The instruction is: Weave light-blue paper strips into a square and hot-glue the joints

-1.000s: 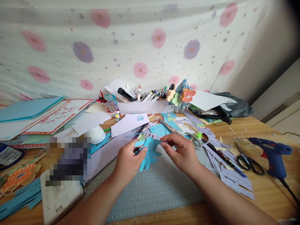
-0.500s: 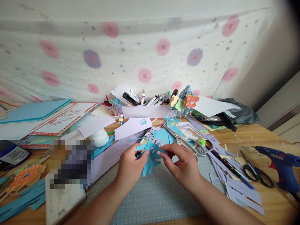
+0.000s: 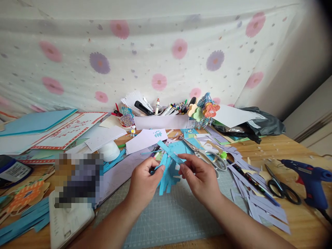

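- Far L: dk blue jar (image 3: 15, 171) cut off by frame edge; below it, blue strips (image 3: 28, 216) also run out of frame.
- Next R: white device (image 3: 70, 221), upper part pixelated, just L of L forearm, so little side room there.
- L hand (image 3: 145, 178): thumb + index pinched on L side of blue fringed paper (image 3: 168, 174), held up over cutting mat (image 3: 176, 218) betw. both hands, fringe ends hanging down.
- Mat: wide stretch of grid shows betw. forearms; front edge nr frame btm, wood past it.
- R hand (image 3: 202, 176): thumb + index closed on low R end of blue strip (image 3: 168, 151), slanting up-L across the fringe.
- Silver scissors (image 3: 195, 148) just behind R hand, tight for room.
- R: purple strips (image 3: 267, 207) crowd mat's R side, then blk-handled scissors (image 3: 285, 192), then glue gun (image 3: 308, 180) nr frame edge.
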